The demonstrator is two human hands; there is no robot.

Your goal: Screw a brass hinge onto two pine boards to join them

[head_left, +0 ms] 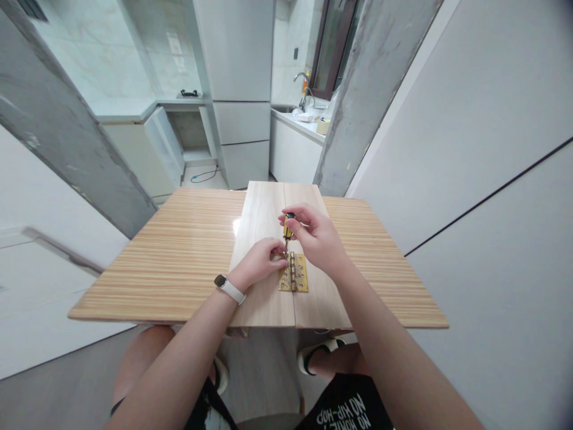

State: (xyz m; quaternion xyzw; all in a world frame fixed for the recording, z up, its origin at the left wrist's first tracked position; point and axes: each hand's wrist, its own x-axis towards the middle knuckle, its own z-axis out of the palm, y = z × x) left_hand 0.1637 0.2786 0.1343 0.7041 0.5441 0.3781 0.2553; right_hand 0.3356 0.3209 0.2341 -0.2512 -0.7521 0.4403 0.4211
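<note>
Right hand (313,235) pinching — left hand (263,261) lower, curled.

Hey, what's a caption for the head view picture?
Right hand holds a screwdriver to a brassy hinge, left hand by the tip.

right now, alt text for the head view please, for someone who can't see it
Right hand holds a yellow-and-black screwdriver upright over a brass hinge spanning two pale boards; left hand steadies beside its tip.
</note>
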